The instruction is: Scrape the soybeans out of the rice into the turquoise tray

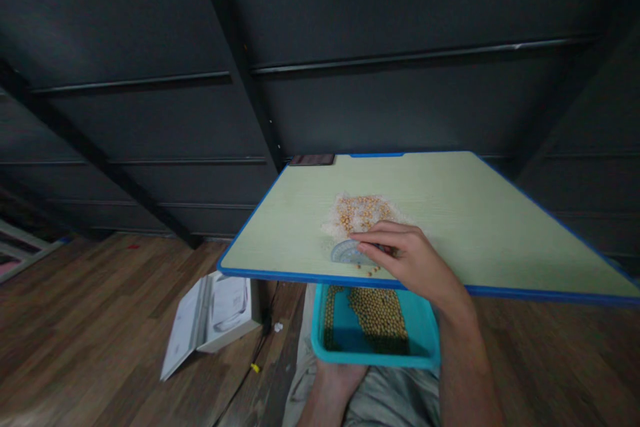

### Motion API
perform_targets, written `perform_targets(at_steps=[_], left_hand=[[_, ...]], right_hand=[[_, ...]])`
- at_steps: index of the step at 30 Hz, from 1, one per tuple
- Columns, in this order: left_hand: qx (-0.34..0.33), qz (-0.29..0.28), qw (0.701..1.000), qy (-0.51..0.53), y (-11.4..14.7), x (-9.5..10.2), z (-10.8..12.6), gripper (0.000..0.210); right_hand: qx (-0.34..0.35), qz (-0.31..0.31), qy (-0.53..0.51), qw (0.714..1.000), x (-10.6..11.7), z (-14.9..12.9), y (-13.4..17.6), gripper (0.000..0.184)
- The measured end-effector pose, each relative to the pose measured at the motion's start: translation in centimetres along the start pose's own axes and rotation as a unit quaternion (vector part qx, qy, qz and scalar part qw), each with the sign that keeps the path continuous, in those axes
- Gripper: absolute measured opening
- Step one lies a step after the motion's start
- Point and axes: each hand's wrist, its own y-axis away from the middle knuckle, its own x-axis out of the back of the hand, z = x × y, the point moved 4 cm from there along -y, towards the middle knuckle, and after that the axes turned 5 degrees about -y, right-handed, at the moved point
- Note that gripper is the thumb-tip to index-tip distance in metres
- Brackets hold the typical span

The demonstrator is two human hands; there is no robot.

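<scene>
My right hand (400,247) is closed in a pinch on a clear half-round protractor (345,252), its straight edge down against the pale green table (460,213). Just beyond it lies a mixed heap of tan soybeans (365,203) and white rice grains (333,227). A few loose beans (370,273) sit between the protractor and the table's near edge. Below that edge is a teal basin (375,360) with many soybeans (380,313) in it. My left hand (343,373) is under the basin and holds it from below; its fingers are hidden.
The table has a blue rim (300,275). A dark flat object (313,160) lies at its far left corner. On the wooden floor to the left are an opened white box (227,307) and a black cable (245,373). Dark panels (400,107) stand behind the table.
</scene>
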Motion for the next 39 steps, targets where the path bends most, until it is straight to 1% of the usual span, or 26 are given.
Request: perform_targets(at_steps=[3, 9, 12, 16, 20, 24, 28, 31, 37, 39], left_hand=[[-0.001, -0.001, 1.0, 0.022, -0.1, -0.2, 0.0, 0.037], [-0.004, 0.017, 1.0, 0.016, -0.4, -0.8, 0.1, 0.036], [-0.016, 0.007, 0.999, 0.033, -0.3, -1.0, 0.2, 0.032], [-0.009, -0.012, 0.997, 0.071, -0.2, -1.2, 0.1, 0.032], [0.015, -0.009, 0.998, 0.06, 0.0, -0.8, -0.1, 0.034], [0.025, 0.003, 0.999, 0.039, 0.3, -0.2, 0.0, 0.032], [0.03, 0.03, 0.999, 0.015, 0.3, 0.2, 0.1, 0.032], [0.028, 0.05, 0.998, 0.01, 0.3, 0.4, 0.1, 0.032], [0.032, 0.057, 0.998, 0.024, 0.2, 0.6, 0.0, 0.032], [0.033, 0.049, 0.998, 0.036, 0.2, 0.6, 0.0, 0.032]], right_hand=[[0.0, -0.016, 0.001, 1.0, -0.2, -0.2, 0.0, 0.023], [0.002, -0.031, -0.005, 1.0, -0.2, -0.4, 0.1, 0.023], [-0.005, -0.029, 0.0, 1.0, -0.1, -0.5, 0.2, 0.021], [-0.003, -0.011, 0.009, 1.0, 0.4, -0.9, 0.4, 0.018], [-0.002, 0.036, 0.023, 0.999, 1.8, -1.1, 0.8, 0.018], [-0.035, 0.103, 0.065, 0.992, 3.7, -0.4, 1.7, 0.016], [-0.074, 0.138, 0.091, 0.983, 4.8, 0.8, 2.4, 0.014], [-0.087, 0.143, 0.09, 0.982, 4.8, 1.5, 2.5, 0.014], [-0.082, 0.12, 0.067, 0.987, 3.8, 1.8, 2.1, 0.015], [-0.076, 0.11, 0.064, 0.989, 3.7, 1.6, 2.0, 0.015]])
